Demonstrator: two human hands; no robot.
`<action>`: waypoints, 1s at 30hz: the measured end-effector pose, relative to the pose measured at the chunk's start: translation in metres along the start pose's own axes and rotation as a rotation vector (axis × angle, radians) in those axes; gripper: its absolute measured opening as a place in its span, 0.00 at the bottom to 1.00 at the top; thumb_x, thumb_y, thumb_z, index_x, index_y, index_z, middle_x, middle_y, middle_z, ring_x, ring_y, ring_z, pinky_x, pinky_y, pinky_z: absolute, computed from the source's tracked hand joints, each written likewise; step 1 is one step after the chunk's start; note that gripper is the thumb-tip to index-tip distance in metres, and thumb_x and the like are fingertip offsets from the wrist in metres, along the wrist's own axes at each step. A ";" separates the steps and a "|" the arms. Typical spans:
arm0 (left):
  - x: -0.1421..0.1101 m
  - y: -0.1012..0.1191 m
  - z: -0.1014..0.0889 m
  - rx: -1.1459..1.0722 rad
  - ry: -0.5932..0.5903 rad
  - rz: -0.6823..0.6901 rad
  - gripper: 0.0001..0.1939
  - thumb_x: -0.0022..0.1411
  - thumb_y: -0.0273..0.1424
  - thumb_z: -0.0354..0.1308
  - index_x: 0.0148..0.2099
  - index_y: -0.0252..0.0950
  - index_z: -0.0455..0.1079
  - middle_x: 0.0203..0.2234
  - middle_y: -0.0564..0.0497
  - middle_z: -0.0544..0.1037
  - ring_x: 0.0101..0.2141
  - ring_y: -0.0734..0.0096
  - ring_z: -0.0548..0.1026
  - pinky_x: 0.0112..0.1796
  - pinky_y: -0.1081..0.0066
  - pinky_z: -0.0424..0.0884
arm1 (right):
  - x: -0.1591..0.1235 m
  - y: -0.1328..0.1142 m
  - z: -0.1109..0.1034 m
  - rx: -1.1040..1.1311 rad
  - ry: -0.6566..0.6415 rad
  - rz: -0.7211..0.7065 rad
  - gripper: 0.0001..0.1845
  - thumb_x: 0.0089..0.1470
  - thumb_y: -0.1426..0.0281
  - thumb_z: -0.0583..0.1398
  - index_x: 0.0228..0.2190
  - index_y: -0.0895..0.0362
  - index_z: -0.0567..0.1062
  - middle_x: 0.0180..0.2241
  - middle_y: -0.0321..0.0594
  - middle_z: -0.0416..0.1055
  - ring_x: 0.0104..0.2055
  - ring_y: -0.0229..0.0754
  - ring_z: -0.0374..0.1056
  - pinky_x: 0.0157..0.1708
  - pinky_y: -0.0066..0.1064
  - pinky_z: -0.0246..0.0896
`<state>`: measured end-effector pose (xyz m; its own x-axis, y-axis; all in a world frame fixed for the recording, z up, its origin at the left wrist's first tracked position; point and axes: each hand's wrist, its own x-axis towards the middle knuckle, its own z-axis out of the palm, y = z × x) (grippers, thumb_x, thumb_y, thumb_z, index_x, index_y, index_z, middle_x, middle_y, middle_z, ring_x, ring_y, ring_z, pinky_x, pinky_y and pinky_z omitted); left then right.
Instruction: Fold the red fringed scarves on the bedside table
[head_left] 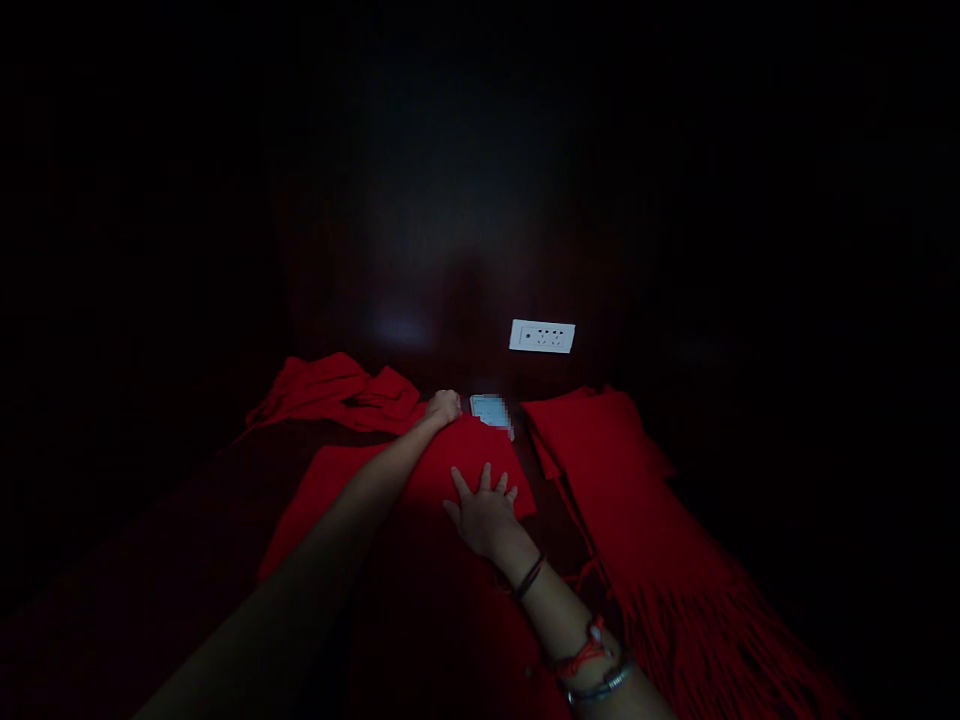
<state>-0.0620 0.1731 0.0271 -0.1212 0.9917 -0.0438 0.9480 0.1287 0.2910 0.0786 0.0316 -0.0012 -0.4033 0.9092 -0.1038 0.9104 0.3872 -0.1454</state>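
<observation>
A red scarf (420,560) lies spread on a dark surface in front of me. My left hand (443,406) reaches to its far edge and is closed, gripping the cloth there. My right hand (484,510) lies flat on the same scarf with fingers spread, holding nothing. Bracelets and hair ties sit on my right wrist. A small white object (491,410), partly blurred, lies just beyond the scarf's far edge, close to my left hand.
A second red scarf (630,490) with a fringe lies folded to the right. More red cloth (330,392) is bunched at the back left. A white socket plate (541,336) sits on the dark wall behind. The surroundings are very dark.
</observation>
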 end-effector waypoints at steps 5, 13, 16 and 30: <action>-0.005 0.001 0.002 -0.011 0.015 -0.007 0.12 0.57 0.33 0.49 0.43 0.33 0.63 0.38 0.48 0.68 0.37 0.70 0.68 0.36 0.67 0.66 | -0.001 -0.001 -0.001 -0.009 -0.037 0.016 0.31 0.50 0.51 0.40 0.55 0.45 0.41 0.58 0.49 0.33 0.56 0.61 0.35 0.46 0.58 0.29; -0.088 -0.041 -0.028 0.052 0.193 0.072 0.21 0.58 0.39 0.44 0.52 0.37 0.57 0.48 0.46 0.62 0.48 0.64 0.60 0.46 0.71 0.56 | -0.003 0.004 -0.004 0.019 0.037 0.045 0.33 0.47 0.47 0.39 0.54 0.43 0.43 0.58 0.49 0.35 0.55 0.62 0.38 0.45 0.56 0.33; -0.139 -0.084 -0.028 0.143 0.215 -0.169 0.27 0.56 0.45 0.40 0.55 0.38 0.53 0.53 0.40 0.53 0.52 0.49 0.53 0.44 0.55 0.57 | 0.000 0.004 -0.003 0.011 0.009 0.064 0.34 0.46 0.46 0.39 0.54 0.42 0.42 0.58 0.48 0.34 0.56 0.63 0.37 0.45 0.57 0.32; -0.191 -0.137 -0.022 0.142 0.176 -0.461 0.31 0.54 0.37 0.47 0.58 0.36 0.43 0.45 0.38 0.63 0.43 0.58 0.66 0.36 0.68 0.65 | 0.005 0.003 -0.010 -0.021 0.008 0.096 0.36 0.46 0.46 0.42 0.55 0.45 0.42 0.58 0.48 0.35 0.56 0.63 0.35 0.46 0.56 0.35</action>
<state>-0.1755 -0.0338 0.0170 -0.5721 0.8197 0.0285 0.8136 0.5628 0.1458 0.0802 0.0387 0.0073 -0.3137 0.9434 -0.1079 0.9465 0.3016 -0.1150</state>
